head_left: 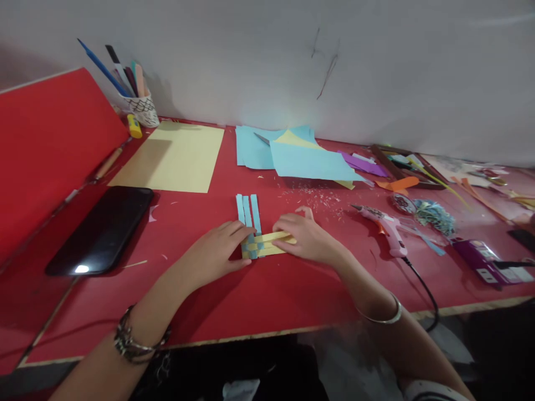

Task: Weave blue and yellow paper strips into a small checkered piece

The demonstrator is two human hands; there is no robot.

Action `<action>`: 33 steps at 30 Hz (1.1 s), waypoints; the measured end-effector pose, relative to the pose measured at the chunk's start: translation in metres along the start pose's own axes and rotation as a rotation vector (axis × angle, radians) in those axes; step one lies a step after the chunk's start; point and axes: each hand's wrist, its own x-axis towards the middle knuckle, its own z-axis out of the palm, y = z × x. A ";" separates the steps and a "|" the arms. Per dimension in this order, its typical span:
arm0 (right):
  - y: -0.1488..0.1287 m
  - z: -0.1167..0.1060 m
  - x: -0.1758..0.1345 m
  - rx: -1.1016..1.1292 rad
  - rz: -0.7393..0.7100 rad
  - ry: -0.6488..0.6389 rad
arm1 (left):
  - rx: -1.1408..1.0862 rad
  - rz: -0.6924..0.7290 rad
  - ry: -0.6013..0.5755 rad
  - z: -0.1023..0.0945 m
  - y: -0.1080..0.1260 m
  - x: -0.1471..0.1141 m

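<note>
Yellow strips (267,245) are being gripped by the right hand (298,236), while woven blue strips (247,214) are being held between the left hand (221,243)'s thumb and fingertips.

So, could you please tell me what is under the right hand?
Under the right hand, yellow strips from the woven patch and some red tabletop show; whatever lies beneath its palm is covered.

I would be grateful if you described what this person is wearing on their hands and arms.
The left hand and right hand wear no gloves. Dark and silver-toned bracelets circle the left wrist; a slim silver-toned bangle circles the right forearm.
</note>
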 end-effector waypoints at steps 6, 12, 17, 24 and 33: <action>0.012 -0.008 -0.006 0.160 0.080 0.063 | 0.034 -0.005 0.036 0.000 0.003 0.001; 0.013 -0.006 -0.004 0.635 0.176 0.194 | 0.035 -0.067 0.099 0.004 0.007 0.004; 0.001 -0.011 0.001 0.910 0.116 0.155 | 0.109 -0.088 0.184 0.008 0.010 0.007; -0.029 -0.016 0.017 0.860 -0.110 0.039 | 0.177 -0.099 0.244 0.013 0.011 0.008; 0.006 -0.042 -0.033 0.419 0.205 0.534 | 0.060 -0.263 0.227 0.004 0.010 0.006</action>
